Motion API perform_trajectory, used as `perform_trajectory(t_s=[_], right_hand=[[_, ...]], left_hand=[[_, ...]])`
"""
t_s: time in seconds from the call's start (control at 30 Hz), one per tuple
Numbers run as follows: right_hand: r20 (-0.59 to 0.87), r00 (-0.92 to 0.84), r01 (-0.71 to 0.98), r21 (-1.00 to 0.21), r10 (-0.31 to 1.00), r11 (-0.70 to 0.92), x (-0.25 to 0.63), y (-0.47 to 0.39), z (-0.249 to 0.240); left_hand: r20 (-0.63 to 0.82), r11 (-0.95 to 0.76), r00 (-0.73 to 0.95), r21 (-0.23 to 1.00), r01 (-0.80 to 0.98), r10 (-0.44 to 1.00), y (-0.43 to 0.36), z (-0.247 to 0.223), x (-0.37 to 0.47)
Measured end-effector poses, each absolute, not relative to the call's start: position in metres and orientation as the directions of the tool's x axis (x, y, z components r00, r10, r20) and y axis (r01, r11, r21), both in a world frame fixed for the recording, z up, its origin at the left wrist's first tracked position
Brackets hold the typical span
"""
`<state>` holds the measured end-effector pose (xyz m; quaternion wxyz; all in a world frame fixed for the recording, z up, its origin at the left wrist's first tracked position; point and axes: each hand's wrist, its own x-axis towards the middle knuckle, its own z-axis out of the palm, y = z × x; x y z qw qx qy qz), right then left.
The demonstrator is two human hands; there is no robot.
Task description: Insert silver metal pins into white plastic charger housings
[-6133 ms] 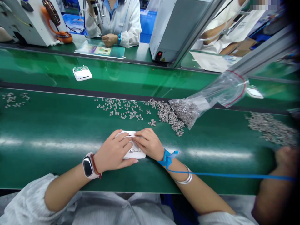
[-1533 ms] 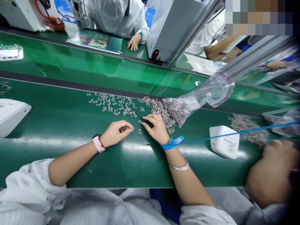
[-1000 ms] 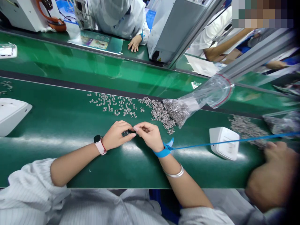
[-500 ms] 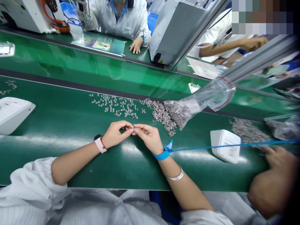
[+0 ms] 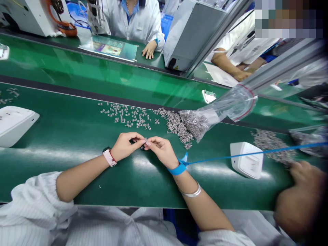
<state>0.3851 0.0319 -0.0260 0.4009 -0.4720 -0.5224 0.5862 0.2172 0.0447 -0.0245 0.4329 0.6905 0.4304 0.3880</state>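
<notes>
My left hand (image 5: 126, 146) and my right hand (image 5: 162, 149) meet fingertip to fingertip above the green table (image 5: 107, 184). Both pinch a tiny metal part (image 5: 146, 139), mostly hidden by the fingers. Beyond them lie scattered small metal parts (image 5: 123, 113). A denser pile of metal parts (image 5: 178, 128) is to the right, against a clear plastic bag (image 5: 212, 114) holding more of them. A blue wrist strap (image 5: 177, 168) circles my right wrist, and its cord runs off to the right.
White housings stand at the left (image 5: 15, 124) and right (image 5: 247, 160). A neighbour's hand (image 5: 304, 174) touches another pile (image 5: 274, 147) at far right. Behind the belt (image 5: 102, 80), a person's hand (image 5: 150, 49) rests on the opposite bench. A metal post (image 5: 220, 34) slants across.
My hands have barely moved; the fingertips shifted slightly around the part. White items on the belt moved left. The arm of a person at upper right came down.
</notes>
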Motion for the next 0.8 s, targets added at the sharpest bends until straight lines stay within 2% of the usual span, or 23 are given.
perform_trajectory(t_s=[0.23, 0.53, 0.67, 0.8], right_hand=[[-0.106, -0.206, -0.002, -0.994, 0.973, -0.108, 0.3857, 0.0317, -0.0270], [-0.042, -0.186, 0.085, -0.996, 0.982, -0.026, 0.3887, 0.0312, -0.0237], [-0.072, -0.195, 0.047, -0.997, 0.978, -0.064, 0.3903, 0.0316, -0.0213], [-0.123, -0.257, 0.041, -0.992, 0.959, -0.116, 0.3896, 0.0300, -0.0200]], left_hand=[[0.164, -0.265, 0.353, 0.928, 0.261, 0.921, 0.0455, -0.0263, 0.2162], [0.178, -0.304, 0.376, 0.901, 0.309, 0.909, 0.0442, -0.0255, 0.2165], [0.221, -0.377, 0.394, 0.844, 0.382, 0.892, 0.0427, -0.0259, 0.2174], [0.281, -0.496, 0.455, 0.729, 0.471, 0.845, 0.0415, -0.0269, 0.2178]])
